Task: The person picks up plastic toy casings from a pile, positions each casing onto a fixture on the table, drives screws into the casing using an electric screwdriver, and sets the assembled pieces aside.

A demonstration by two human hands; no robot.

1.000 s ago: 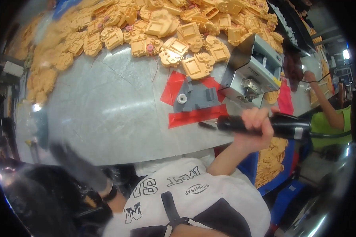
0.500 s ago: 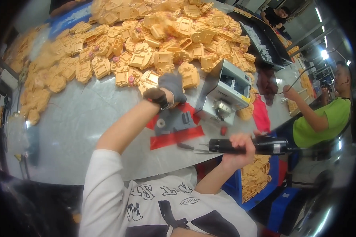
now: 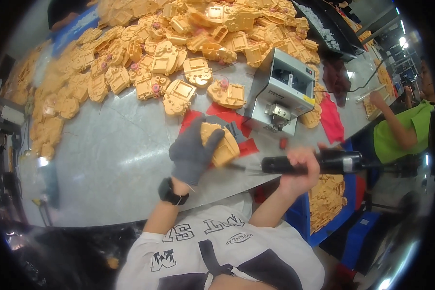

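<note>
My left hand (image 3: 192,153), in a dark grey glove, grips a yellow plastic housing (image 3: 221,147) above the work spot. My bare right hand (image 3: 300,169) is wrapped round a black electric screwdriver (image 3: 333,161) lying sideways, its tip pointing left toward the housing. Under the housing a grey fixture (image 3: 233,129) shows in part, with red sheet (image 3: 247,146) about it. Behind the fixture stands a grey metal machine (image 3: 280,94), probably a screw feeder. Beyond my left hand, several more yellow housings (image 3: 180,96) lie loose at the edge of a large pile.
A big heap of yellow housings (image 3: 164,58) covers the far side of the metal table (image 3: 111,159). A blue bin (image 3: 302,212) of yellow parts stands at lower right. A black tray (image 3: 336,36) of pale pieces lies far right. A person in a green shirt (image 3: 403,128) works at right.
My left hand has come back from the pile toward me with a yellow housing. The right hand still holds the electric screwdriver near the same place. The view has shifted slightly.
</note>
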